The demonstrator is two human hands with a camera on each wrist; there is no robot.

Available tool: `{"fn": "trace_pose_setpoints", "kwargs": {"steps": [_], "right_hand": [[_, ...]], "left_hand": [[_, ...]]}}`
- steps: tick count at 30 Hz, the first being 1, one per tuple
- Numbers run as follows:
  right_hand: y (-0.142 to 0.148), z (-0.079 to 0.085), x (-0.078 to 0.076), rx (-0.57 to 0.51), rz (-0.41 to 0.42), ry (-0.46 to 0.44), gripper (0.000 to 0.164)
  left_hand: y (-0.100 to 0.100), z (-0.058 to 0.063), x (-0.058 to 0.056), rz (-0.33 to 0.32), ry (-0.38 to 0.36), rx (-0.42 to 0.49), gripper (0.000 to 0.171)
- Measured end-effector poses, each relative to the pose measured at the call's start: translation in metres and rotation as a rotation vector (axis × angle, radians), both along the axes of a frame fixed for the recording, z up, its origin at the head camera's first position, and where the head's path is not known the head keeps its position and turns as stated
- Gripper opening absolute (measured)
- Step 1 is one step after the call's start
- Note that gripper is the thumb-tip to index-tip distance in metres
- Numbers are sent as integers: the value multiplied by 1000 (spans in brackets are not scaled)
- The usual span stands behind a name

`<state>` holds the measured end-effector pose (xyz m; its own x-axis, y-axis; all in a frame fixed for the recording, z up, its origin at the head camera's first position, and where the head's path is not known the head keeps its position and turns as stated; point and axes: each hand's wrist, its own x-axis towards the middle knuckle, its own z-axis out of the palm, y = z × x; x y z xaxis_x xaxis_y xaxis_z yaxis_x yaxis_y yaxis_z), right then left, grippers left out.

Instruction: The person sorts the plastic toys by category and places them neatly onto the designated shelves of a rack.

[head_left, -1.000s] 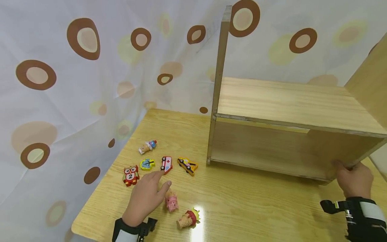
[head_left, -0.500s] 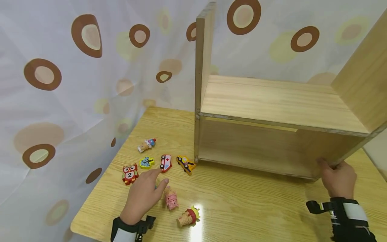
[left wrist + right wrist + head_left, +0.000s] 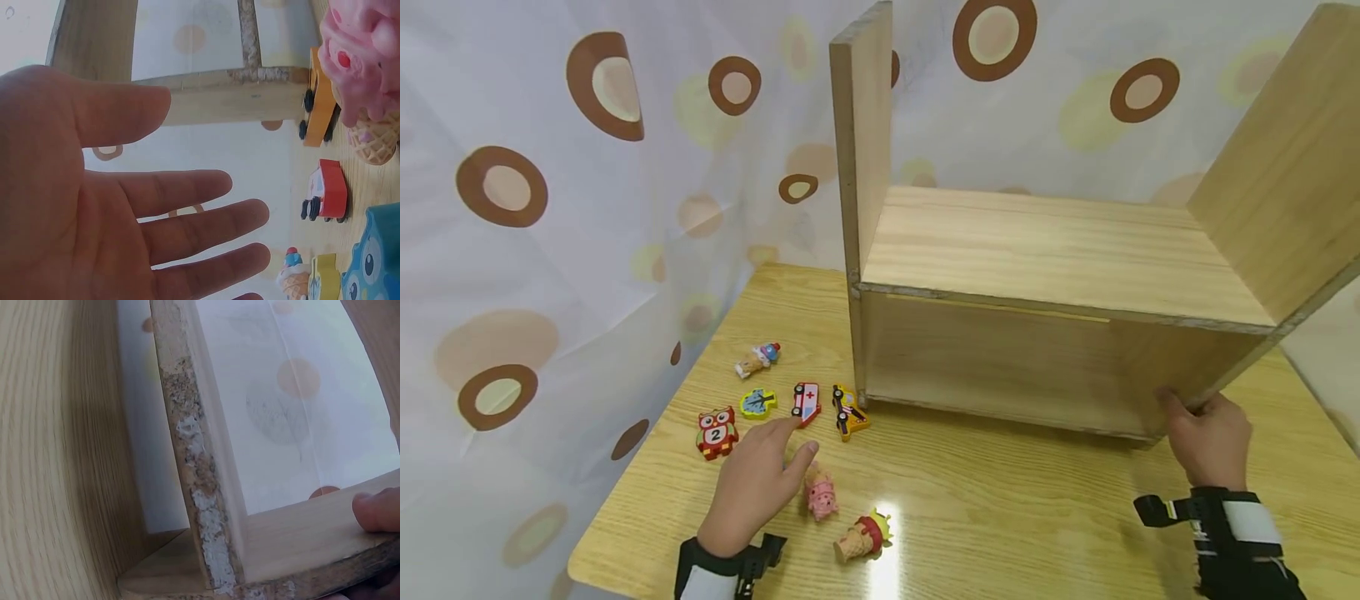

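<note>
My right hand point(image 3: 1210, 442) grips the lower edge of the right side panel of a wooden shelf point(image 3: 1067, 258). In the right wrist view its thumb point(image 3: 379, 511) lies along the panel point(image 3: 300, 540). My left hand point(image 3: 756, 483) hovers over the toys with its fingers extended, holding nothing. Just past its fingertips are a toy ambulance point(image 3: 806, 403) and a yellow toy truck point(image 3: 847, 414), the truck right at the shelf's left panel. A pink ice-cream-cone figure point(image 3: 821, 492) lies beside the thumb. Beneath this hand a blue toy with big eyes point(image 3: 369, 262) shows in the left wrist view.
A red owl point(image 3: 717, 433) numbered 2, a tree-shaped piece point(image 3: 757, 403) and a blue-topped cone figure point(image 3: 758, 359) lie at the table's left. Nearer the front is a crowned cone figure point(image 3: 862, 536). A spotted curtain point(image 3: 625, 275) hangs behind the wooden table point(image 3: 1000, 508).
The shelf has slid left across the table with my right hand on it. The yellow truck has turned and shifted slightly left. My left hand has hardly moved.
</note>
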<state>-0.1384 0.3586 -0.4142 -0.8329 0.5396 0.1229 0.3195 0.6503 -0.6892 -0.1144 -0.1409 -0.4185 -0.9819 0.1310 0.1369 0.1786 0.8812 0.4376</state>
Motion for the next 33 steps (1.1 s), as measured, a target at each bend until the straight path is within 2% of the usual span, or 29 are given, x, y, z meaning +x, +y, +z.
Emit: {"fn": "trace_pose_setpoints", "kwargs": {"steps": [7, 11, 16, 22, 28, 33], "right_hand": [[-16, -5, -2, 24, -21, 103, 50], [-22, -6, -3, 25, -45, 133, 49], [-24, -8, 1, 16, -50, 133, 50], [-23, -9, 1, 9, -36, 110, 51], [-20, -7, 1, -27, -20, 71, 57], [-20, -7, 1, -30, -17, 80, 57]], "left_hand": [[-2, -3, -1, 3, 12, -3, 47], [-5, -3, -2, 8, 12, 2, 48], [-8, 3, -4, 10, 11, -11, 48], [-17, 15, -13, 9, 9, -4, 47], [-31, 24, -21, 38, -15, 10, 49], [-41, 27, -23, 46, -23, -15, 48]]}}
